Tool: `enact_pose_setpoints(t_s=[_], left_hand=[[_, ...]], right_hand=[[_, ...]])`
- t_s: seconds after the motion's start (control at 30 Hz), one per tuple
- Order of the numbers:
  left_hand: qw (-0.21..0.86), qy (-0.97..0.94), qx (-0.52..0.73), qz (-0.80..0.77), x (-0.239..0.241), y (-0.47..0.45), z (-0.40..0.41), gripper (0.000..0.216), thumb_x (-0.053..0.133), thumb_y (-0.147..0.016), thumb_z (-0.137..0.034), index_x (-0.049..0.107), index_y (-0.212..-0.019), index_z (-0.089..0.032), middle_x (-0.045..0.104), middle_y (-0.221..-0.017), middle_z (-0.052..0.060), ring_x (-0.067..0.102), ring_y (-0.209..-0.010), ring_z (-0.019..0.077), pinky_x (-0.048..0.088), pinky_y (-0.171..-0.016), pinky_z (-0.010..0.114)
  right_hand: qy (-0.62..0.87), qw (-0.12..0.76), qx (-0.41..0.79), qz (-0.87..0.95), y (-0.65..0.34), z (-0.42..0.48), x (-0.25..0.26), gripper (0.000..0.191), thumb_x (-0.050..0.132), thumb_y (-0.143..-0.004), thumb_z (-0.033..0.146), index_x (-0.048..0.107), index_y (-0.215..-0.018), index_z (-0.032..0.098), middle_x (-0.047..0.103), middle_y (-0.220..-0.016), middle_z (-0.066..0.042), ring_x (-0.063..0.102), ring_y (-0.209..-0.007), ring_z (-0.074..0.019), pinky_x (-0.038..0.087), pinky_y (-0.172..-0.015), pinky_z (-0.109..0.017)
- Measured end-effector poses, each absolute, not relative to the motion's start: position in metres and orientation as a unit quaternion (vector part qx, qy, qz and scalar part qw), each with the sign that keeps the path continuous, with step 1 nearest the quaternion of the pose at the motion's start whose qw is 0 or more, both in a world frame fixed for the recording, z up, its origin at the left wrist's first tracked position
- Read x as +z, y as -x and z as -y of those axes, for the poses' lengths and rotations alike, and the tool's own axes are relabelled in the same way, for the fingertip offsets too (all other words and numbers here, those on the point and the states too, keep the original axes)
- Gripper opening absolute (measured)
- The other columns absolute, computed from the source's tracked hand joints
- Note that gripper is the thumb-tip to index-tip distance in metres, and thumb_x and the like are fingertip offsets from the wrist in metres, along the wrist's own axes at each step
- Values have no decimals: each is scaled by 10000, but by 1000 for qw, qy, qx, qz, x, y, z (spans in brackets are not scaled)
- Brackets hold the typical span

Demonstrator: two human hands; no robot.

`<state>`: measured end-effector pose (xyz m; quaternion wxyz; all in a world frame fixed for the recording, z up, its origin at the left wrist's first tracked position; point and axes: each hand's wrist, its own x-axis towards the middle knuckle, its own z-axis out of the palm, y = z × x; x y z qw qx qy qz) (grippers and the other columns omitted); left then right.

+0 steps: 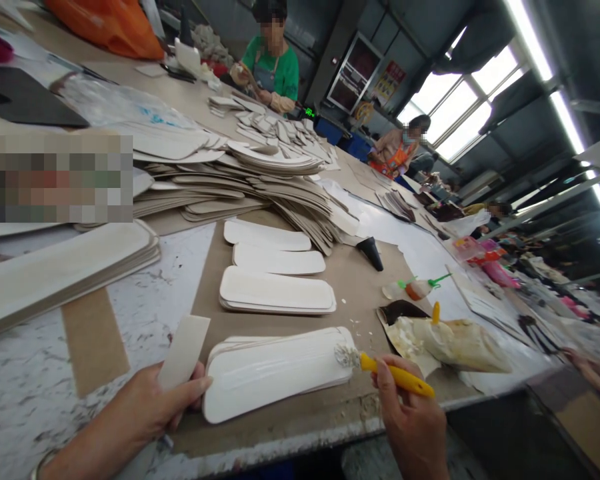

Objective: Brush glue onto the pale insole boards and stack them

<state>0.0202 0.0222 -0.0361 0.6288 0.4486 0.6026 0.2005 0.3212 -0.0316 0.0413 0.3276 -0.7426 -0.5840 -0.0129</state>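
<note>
My right hand [413,413] grips the yellow handle of a glue brush [397,377]. Its whitish, clotted bristles rest on the right end of the top piece in a stack of long white rounded strips [280,370]. A wet sheen runs along that top piece. My left hand [173,400] is closed on a small off-white rectangular piece [186,350], held upright between the fingers. Its thumb touches the left end of the strip stack. Behind this stack lie shorter piles of white strips [277,290] on brown board [250,323].
A glue-smeared container [445,340] with another yellow handle lies right. Beyond it are small bottles with green tips [420,288] and a black cone [370,253]. Large heaps of strips [240,190] fill the back; another stack [70,273] is left. A co-worker in green [280,73] sits across.
</note>
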Motion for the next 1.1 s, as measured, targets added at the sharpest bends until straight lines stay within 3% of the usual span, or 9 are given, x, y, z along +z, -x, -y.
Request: enact_pose_setpoints(t_s=[0.13,0.27,0.37,0.43,0.57,0.77,0.93,1.1], left_hand=[[638,-460,208,-582,-30,-22,-24,348,515,-624,-538,493,-568,-195,386,-364,-71,270,-350,80,207,-384,214],[641,-462,211,-576,-26,-22,-24,336,519,-645,-526,498,-595,-194,401,-381,-71,293,-366,85,223,-395,212],[639,-465,204,-578,-29,-21,-22,350,526,-634,-542,492,-593,-197,395,-375,-71,292,-364,88,221,-393,216],[636,-467,203,-580,-31,-20,-21,369,518,-636,-562,493,-594,-196,387,-373,-72,287,-366,89,218,-395,217],[634,-460,204,-587,-32,-20,-20,378,514,-637,-567,496,-603,-191,380,-386,-72,303,-391,95,221,-413,215],[621,-461,190,-605,-27,-22,-20,403,484,-615,-592,496,-578,-191,363,-379,-72,298,-399,104,248,-443,232],[610,-481,192,-599,-18,-22,-21,393,470,-634,-574,477,-538,-193,379,-407,-64,323,-426,107,276,-476,239],[568,-496,220,-619,-1,-11,-20,356,444,-699,-493,497,-538,-180,398,-418,-51,379,-443,116,305,-482,239]], right_hand=[[739,391,42,547,-289,39,47,232,518,-814,422,615,-825,212,628,-787,-52,611,-694,-210,486,-660,-330],[676,480,201,522,-227,39,39,210,492,-844,389,608,-821,215,594,-698,-15,576,-566,-151,481,-566,-276],[631,498,270,531,-204,35,25,213,468,-859,365,601,-808,207,585,-720,-21,577,-578,-142,484,-550,-262],[639,482,247,546,-214,33,19,210,483,-851,360,605,-800,196,593,-741,-34,590,-637,-157,495,-600,-276],[707,412,88,568,-275,37,18,208,509,-838,358,615,-830,180,624,-785,-55,603,-728,-183,496,-692,-301],[729,318,-66,602,-336,40,30,257,484,-843,394,605,-841,167,640,-788,-67,622,-725,-200,494,-705,-328],[735,325,-47,593,-329,42,39,310,466,-838,452,597,-868,173,637,-843,-74,613,-792,-220,469,-756,-347],[789,331,25,516,-314,44,58,395,434,-809,561,592,-882,206,612,-960,-87,547,-960,-302,378,-860,-442]])
